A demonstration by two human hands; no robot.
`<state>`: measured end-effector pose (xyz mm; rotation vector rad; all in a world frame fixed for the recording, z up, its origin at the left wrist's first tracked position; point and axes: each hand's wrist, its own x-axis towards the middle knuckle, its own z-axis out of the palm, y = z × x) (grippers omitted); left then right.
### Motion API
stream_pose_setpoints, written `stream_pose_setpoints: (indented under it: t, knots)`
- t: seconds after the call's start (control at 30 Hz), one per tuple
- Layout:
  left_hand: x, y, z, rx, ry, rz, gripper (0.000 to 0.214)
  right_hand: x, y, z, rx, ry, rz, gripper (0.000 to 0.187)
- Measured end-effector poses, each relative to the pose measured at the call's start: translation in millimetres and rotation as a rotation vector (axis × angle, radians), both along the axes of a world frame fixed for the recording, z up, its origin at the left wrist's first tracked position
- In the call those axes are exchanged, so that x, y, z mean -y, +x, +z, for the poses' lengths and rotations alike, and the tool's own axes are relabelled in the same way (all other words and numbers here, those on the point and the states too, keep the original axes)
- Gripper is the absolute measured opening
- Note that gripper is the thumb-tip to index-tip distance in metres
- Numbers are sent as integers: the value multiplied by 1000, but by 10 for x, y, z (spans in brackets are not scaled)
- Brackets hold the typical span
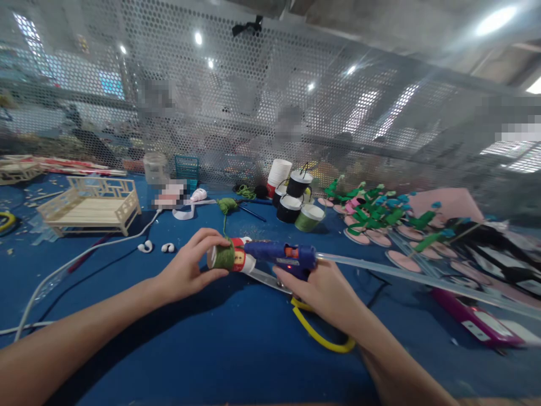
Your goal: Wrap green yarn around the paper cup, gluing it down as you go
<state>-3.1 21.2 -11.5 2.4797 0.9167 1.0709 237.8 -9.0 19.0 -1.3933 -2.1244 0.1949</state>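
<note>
My left hand (196, 262) is closed around a paper cup (239, 258) lying on its side, partly wrapped in green yarn (223, 256). A strand runs from the cup back to a small green yarn ball (227, 205). In my right hand (323, 287) is a blue hot glue gun (281, 252), its nozzle at the cup beside the yarn. A long clear glue stick (372, 265) sticks out of the gun's rear to the right. Beneath the gun lie scissors with yellow handles (323, 335), partly hidden by my right hand.
A small wooden bed model (91, 206) stands at left, with white earbuds (146, 246) and a white cable (91, 242) nearby. Stacked white cups (279, 172) and yarn-wrapped cups (310, 217) are behind. Several green figures on pink discs (403, 260) and a magenta device (477, 318) occupy the right.
</note>
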Motion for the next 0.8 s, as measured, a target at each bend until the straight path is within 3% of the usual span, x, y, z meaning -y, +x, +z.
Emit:
stream_pose_setpoints:
  t: [0.37,0.57,0.8]
  knots:
    - [-19,9,21,70,-153,67,32,58,-25,28,-4,-31,25,16]
    - [-49,3,-30,137,-230,58,33,55,-7,-27,68,-55,-27,23]
    - [-6,5,18,21,-33,47,33,45,-15,32,-10,-64,-7,20]
